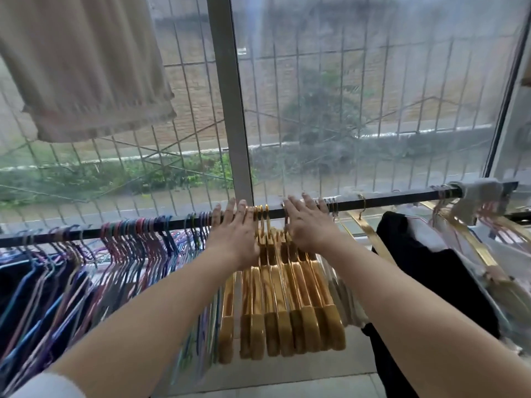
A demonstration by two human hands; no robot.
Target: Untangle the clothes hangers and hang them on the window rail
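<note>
Nearest the camera, two bare forearms reach forward and up toward the window rail (388, 200), a dark bar that crosses the view from low at the left edge to higher at the right, ending in a grey bracket (482, 193). Between the forearms hangs a tight pack of gold hangers (287, 311), their broad shoulders dropping toward the camera and their hooks (263, 210) over the middle of the rail, so each hanger's long axis lies square to the rail. The left hand (234, 234) lies flat, fingers straight and together, against the left side of that pack at the hooks; the right hand (309, 225) lies the same way against the right side, fingers straight and a little spread, tips on the rail. Neither hand grips anything, and both are equally near, with the gold hooks directly between them. By my reading, the hands are closing up or evening the pack along the rail, so any slide must run along the rail's length. Left of the hands a long row of coloured wire hangers (138, 242) fills the rail to its left end; right of them a few gold hangers (370, 234) hang apart, beside a black garment (425, 262). Beyond stands the window frame post (230, 96), with a beige cloth (86, 67) hanging at the upper left.
</note>
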